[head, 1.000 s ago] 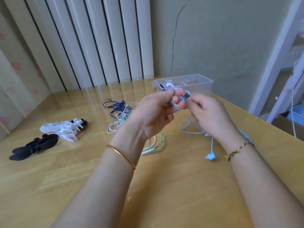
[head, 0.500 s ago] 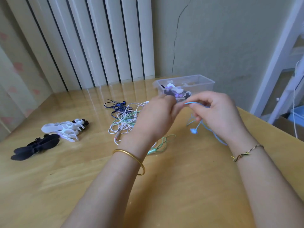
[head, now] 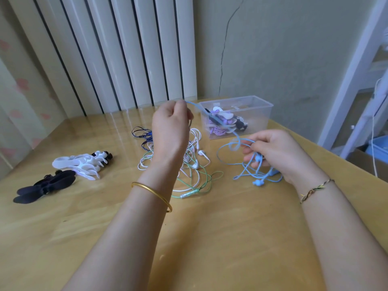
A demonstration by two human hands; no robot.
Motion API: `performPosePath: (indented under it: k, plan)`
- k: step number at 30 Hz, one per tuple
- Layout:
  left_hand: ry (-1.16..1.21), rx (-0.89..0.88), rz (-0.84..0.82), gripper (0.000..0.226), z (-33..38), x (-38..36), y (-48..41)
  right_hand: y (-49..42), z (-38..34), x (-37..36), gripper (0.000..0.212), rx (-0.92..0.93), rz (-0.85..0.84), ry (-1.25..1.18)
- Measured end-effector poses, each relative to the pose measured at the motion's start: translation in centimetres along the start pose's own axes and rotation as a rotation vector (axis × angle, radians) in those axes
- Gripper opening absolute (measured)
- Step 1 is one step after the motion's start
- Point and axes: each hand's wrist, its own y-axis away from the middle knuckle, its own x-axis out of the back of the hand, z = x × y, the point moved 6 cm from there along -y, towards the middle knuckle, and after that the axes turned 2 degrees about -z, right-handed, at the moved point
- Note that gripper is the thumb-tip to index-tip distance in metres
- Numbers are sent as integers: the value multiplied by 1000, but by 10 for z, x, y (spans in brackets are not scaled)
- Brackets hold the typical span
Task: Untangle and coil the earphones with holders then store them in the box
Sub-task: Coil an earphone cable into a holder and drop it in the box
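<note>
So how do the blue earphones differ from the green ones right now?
The blue earphones are held up between the left hand and right hand; the green earphones lie untouched on the table. Blue are separate; green are tangled with the white earphones. Both are uncoiled and outside the box.

Left hand (head: 171, 127) seen back-on: fingertips hidden, exact pinch on blue cable (head: 241, 140) not visible. Left wrist covers middle of cable pile (head: 196, 162). Box (head: 265, 118) contents smeared through wall, count unclear. Forearms cut by bottom edge.
</note>
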Motion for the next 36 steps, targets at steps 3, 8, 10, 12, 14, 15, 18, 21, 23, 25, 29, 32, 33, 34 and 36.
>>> performPosePath:
  k: [3, 8, 10, 12, 14, 15, 18, 21, 23, 25, 29, 32, 33, 34, 36]
  plan:
    - [126, 19, 64, 37, 5, 5, -1, -6, 11, 8, 26, -89, 79, -5]
    - [251, -6, 136, 38, 14, 14, -2, -9, 24, 29, 20, -166, 260, 329]
    - [238, 21, 65, 38, 14, 8, 0, -10, 23, 29, 20, -178, 257, 500]
    - [161, 50, -42, 37, 11, -4, 5, -12, 22, 25, 17, -180, 230, 560]
    - [74, 65, -129, 35, 8, -13, 9, -11, 18, 19, 34, -133, 197, 547]
    - [47, 74, -162, 35, 6, -16, 10, -10, 12, 17, 42, -76, 190, 429]
    - [17, 115, -238, 36, 2, -22, 13, 0, -13, 12, 40, 108, 153, -108]
    - [7, 140, -304, 38, 1, -28, 16, 9, -32, -1, 19, 225, 102, -307]
    - [26, 167, -342, 40, 0, -33, 19, 10, -35, -17, 12, 212, -12, -315]
    - [53, 201, -380, 38, -2, -35, 21, 10, -34, -27, 13, 199, -95, -290]
    - [322, 427, -404, 33, -13, -38, 22, 12, -33, -27, 16, 221, -140, -270]
    - [696, 654, -391, 34, -19, -44, 26, 14, -29, -30, 22, 160, -147, -230]
    - [769, 664, -372, 35, -19, -45, 25, 15, -29, -31, 26, 148, -156, -211]
    - [805, 640, -340, 34, -19, -43, 23, 16, -29, -32, 30, 147, -171, -190]
    - [699, 491, -233, 25, -20, -34, 14, 18, -32, -33, 38, 175, -222, -156]
